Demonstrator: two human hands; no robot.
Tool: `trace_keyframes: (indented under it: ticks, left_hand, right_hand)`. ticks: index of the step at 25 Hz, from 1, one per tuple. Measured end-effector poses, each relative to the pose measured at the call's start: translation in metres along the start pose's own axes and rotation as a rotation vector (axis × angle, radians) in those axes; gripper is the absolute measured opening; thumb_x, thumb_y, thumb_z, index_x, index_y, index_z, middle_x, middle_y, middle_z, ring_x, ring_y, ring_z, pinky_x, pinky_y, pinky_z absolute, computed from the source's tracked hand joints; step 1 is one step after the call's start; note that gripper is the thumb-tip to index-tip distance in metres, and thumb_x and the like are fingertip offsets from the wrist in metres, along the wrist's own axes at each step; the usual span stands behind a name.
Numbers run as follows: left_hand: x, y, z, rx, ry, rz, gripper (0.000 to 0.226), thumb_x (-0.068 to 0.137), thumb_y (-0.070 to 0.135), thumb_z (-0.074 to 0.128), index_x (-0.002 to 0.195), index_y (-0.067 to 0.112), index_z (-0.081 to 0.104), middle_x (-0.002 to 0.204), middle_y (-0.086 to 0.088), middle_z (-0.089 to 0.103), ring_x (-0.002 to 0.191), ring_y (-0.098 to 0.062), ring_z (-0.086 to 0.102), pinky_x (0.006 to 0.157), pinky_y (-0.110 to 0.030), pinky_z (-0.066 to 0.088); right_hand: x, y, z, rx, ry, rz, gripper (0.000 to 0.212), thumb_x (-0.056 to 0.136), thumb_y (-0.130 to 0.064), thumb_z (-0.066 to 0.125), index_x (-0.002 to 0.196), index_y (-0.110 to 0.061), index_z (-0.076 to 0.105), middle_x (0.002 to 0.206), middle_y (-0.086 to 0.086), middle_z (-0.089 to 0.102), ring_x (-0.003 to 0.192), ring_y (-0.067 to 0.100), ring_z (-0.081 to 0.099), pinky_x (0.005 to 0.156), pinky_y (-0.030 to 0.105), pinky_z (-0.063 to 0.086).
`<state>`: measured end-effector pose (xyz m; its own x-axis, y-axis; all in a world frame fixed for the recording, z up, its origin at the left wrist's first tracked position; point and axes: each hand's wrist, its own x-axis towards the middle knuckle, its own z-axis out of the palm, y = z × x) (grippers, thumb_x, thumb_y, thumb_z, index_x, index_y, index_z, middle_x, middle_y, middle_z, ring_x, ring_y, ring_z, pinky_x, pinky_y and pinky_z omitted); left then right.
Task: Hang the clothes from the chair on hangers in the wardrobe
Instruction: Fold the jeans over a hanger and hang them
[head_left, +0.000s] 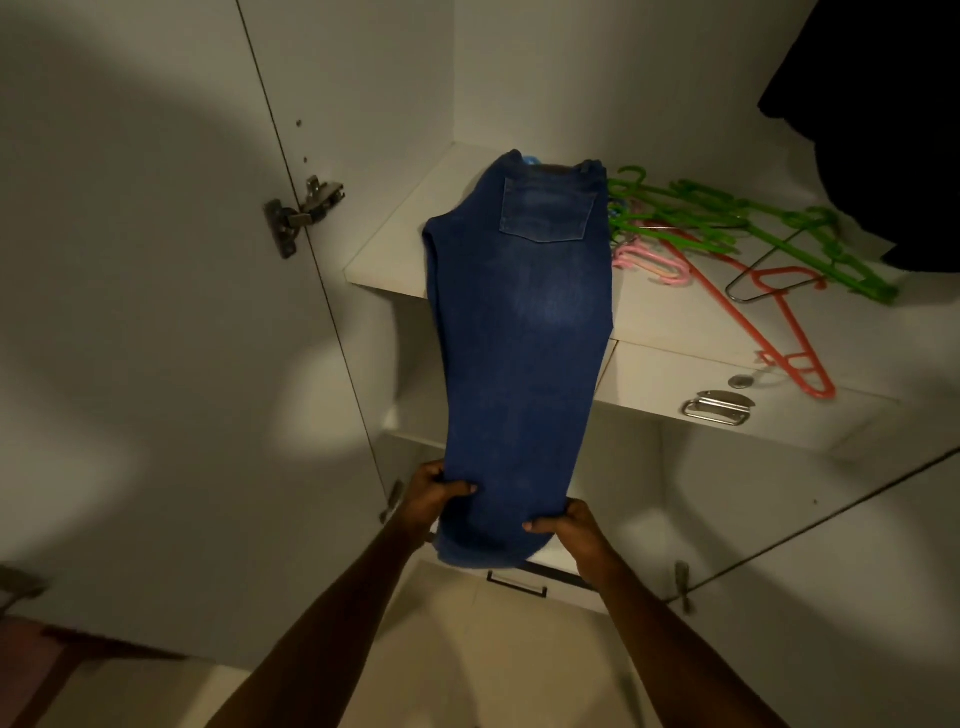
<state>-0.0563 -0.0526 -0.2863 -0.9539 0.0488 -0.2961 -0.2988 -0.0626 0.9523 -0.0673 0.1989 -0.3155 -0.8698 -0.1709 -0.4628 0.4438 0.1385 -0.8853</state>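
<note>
Lengthwise, jeans (519, 322) run waistband-away (hems toward person)

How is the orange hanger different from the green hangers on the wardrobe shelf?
The orange hanger lies alone, while the green hangers lie as a tangled pile. The orange hanger reaches forward over the shelf edge, above the drawer front; the green hangers stay farther back, toward the dark garment. The orange hanger runs front to back; the green hangers spread sideways. Both lie flat on the shelf, right of the jeans, and carry no clothes.

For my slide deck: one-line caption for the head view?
Both hands, left and right, grip folded blue jeans draped over a wardrobe shelf.
</note>
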Motion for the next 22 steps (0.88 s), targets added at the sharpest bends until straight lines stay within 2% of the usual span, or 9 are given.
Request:
trace_keyframes:
  ticks: [3, 5, 7, 9, 12, 16, 18, 20, 22]
  left_hand:
    - [-0.043, -0.004, -0.001, 0.019, -0.057, -0.121, 0.047, 0.081, 0.022, 0.081, 0.127, 0.027, 0.069, 0.120, 0.007, 0.074, 0.110, -0.020, 0.070, 0.084, -0.045, 0.059]
    - [-0.068, -0.012, 0.000, 0.009, -0.052, -0.082, 0.051, 0.077, 0.020, 0.083, 0.125, 0.017, 0.068, 0.119, 0.003, 0.075, 0.113, -0.026, 0.069, 0.086, -0.042, 0.058]
    - [-0.099, -0.017, 0.002, -0.087, 0.067, -0.099, 0.048, 0.073, 0.012, 0.085, 0.116, 0.005, 0.064, 0.110, -0.002, 0.077, 0.109, -0.030, 0.070, 0.080, -0.038, 0.059]
    - [-0.128, -0.023, 0.004, -0.078, 0.098, -0.124, 0.055, 0.076, 0.016, 0.088, 0.123, 0.010, 0.060, 0.112, -0.001, 0.076, 0.108, -0.027, 0.071, 0.078, -0.037, 0.059]
    - [-0.166, -0.036, 0.005, 0.083, -0.091, -0.155, 0.071, 0.074, 0.041, 0.091, 0.135, 0.024, 0.060, 0.125, 0.006, 0.072, 0.114, -0.016, 0.069, 0.094, -0.040, 0.059]
    - [-0.216, -0.044, 0.015, 0.178, -0.154, -0.098, 0.044, 0.093, 0.035, 0.073, 0.135, 0.026, 0.059, 0.131, 0.008, 0.068, 0.124, -0.016, 0.064, 0.107, -0.038, 0.051]
    - [-0.234, -0.041, 0.017, 0.234, -0.094, -0.033, 0.050, 0.098, 0.033, 0.067, 0.145, 0.031, 0.048, 0.140, 0.010, 0.061, 0.132, -0.016, 0.057, 0.110, -0.035, 0.048]
    - [-0.248, -0.028, 0.018, 0.300, -0.070, 0.058, 0.067, 0.101, 0.036, 0.063, 0.158, 0.034, 0.028, 0.152, 0.018, 0.047, 0.137, -0.004, 0.049, 0.112, -0.027, 0.043]
    - [-0.257, -0.004, 0.023, 0.316, -0.098, 0.171, 0.073, 0.103, 0.034, 0.058, 0.162, 0.037, 0.014, 0.157, 0.026, 0.035, 0.138, 0.009, 0.041, 0.112, -0.016, 0.037]
  right_hand:
    - [-0.054, 0.008, 0.017, 0.105, -0.042, 0.040, 0.052, 0.065, -0.013, 0.077, 0.117, -0.014, 0.073, 0.113, 0.006, 0.077, 0.109, 0.030, 0.071, 0.091, 0.050, 0.057]
    - [-0.084, 0.015, 0.027, 0.186, -0.042, 0.015, 0.055, 0.070, -0.012, 0.081, 0.124, -0.014, 0.071, 0.120, 0.008, 0.075, 0.113, 0.030, 0.070, 0.100, 0.052, 0.054]
    - [-0.114, 0.025, 0.034, 0.310, -0.023, 0.032, 0.050, 0.080, -0.011, 0.079, 0.128, -0.011, 0.068, 0.124, 0.010, 0.073, 0.116, 0.032, 0.069, 0.104, 0.054, 0.051]
    - [-0.150, 0.032, 0.040, 0.475, -0.032, 0.080, 0.044, 0.087, -0.013, 0.072, 0.130, -0.008, 0.066, 0.127, 0.012, 0.072, 0.118, 0.032, 0.068, 0.107, 0.052, 0.049]
    - [-0.196, 0.050, 0.050, 0.445, -0.053, 0.138, 0.046, 0.085, -0.012, 0.072, 0.130, -0.012, 0.065, 0.126, 0.007, 0.073, 0.117, 0.030, 0.068, 0.107, 0.051, 0.050]
    - [-0.236, 0.061, 0.058, 0.407, -0.044, 0.169, 0.073, 0.066, -0.019, 0.084, 0.134, -0.008, 0.062, 0.127, 0.012, 0.071, 0.120, 0.037, 0.065, 0.104, 0.053, 0.051]
    - [-0.256, 0.051, 0.062, 0.383, -0.037, 0.116, 0.068, 0.065, -0.021, 0.084, 0.130, -0.008, 0.065, 0.123, 0.012, 0.073, 0.119, 0.038, 0.065, 0.096, 0.047, 0.054]
    - [-0.272, 0.041, 0.063, 0.364, 0.007, 0.016, 0.053, 0.080, -0.011, 0.077, 0.132, -0.014, 0.064, 0.125, 0.009, 0.072, 0.116, 0.032, 0.068, 0.094, 0.046, 0.055]
    - [-0.284, 0.026, 0.060, 0.350, 0.102, -0.076, 0.057, 0.087, -0.005, 0.074, 0.136, -0.030, 0.057, 0.122, 0.002, 0.074, 0.109, 0.023, 0.072, 0.092, 0.044, 0.058]
